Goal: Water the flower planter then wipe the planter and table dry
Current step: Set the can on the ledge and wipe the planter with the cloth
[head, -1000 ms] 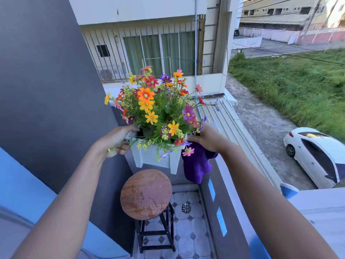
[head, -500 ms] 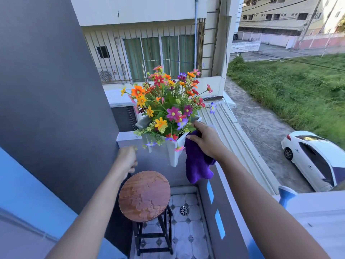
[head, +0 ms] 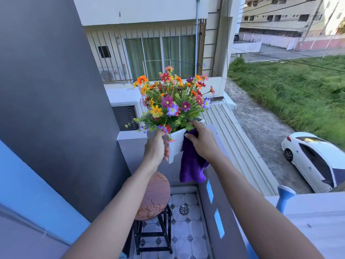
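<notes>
- Above the round wet bench point(head: 153, 200), the white planter point(head: 176, 143) was held aloft, tilted.
- Left hand point(head: 155, 148) clasped its near corner; right hand point(head: 202, 142) pressed the purple cloth point(head: 192, 165) against its side.
- Probably light, rigid, slippery when wet; best held by both walls.

White car point(head: 315, 161) parked below, floor drain point(head: 183, 209) in tiles
</notes>
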A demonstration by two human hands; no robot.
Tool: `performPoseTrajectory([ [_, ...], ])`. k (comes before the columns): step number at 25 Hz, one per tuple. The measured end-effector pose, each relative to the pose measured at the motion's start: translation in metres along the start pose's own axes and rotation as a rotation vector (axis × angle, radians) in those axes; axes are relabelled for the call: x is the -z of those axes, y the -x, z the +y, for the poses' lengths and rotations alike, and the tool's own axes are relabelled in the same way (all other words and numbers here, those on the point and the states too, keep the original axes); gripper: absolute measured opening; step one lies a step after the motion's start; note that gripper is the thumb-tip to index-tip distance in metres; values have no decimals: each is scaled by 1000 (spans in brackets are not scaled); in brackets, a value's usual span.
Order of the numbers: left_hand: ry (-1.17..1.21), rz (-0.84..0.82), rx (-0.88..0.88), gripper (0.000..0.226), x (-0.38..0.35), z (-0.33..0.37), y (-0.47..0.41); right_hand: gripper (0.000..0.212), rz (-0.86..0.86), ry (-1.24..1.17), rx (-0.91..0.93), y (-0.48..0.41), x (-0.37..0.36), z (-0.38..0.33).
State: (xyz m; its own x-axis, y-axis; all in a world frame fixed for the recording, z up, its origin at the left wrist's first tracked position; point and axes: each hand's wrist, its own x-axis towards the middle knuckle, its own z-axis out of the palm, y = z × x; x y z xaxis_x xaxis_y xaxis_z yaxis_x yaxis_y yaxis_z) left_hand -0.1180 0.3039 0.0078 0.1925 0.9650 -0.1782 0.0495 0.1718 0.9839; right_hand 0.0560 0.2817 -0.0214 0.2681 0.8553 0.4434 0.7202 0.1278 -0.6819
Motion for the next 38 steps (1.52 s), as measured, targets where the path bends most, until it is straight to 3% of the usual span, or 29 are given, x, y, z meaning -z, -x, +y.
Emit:
performPoseTrajectory([
  [4, -94, 111, -33, 43, -3, 9, -6, 35, 0, 19, 18, 3, -2, -1],
  [9, -247, 170, -111, 25, -3, 9, -10, 34, -15, 8, 15, 6, -7, -5],
  [17, -286, 236, -91, 11, 8, 7, -12, 33, -30, -57, 35, 15, -15, -18],
  [19, -209, 289, -79, 12, 12, 6, -16, 35, 31, -174, -31, 19, -19, -27],
  [23, -119, 324, -118, 13, 11, 9, -15, 30, 364, -595, -418, 41, -41, -51],
  [29, -157, 327, -139, 11, 15, 11, -22, 10, 244, -695, -224, 80, -77, -82],
  [35, -60, 249, -139, 13, 20, 14, -9, 4, 500, -724, -441, 31, -44, -41],
  [38, -45, 234, -117, 19, 19, 11, -9, 13, 445, -755, -438, 29, -44, -45],
])
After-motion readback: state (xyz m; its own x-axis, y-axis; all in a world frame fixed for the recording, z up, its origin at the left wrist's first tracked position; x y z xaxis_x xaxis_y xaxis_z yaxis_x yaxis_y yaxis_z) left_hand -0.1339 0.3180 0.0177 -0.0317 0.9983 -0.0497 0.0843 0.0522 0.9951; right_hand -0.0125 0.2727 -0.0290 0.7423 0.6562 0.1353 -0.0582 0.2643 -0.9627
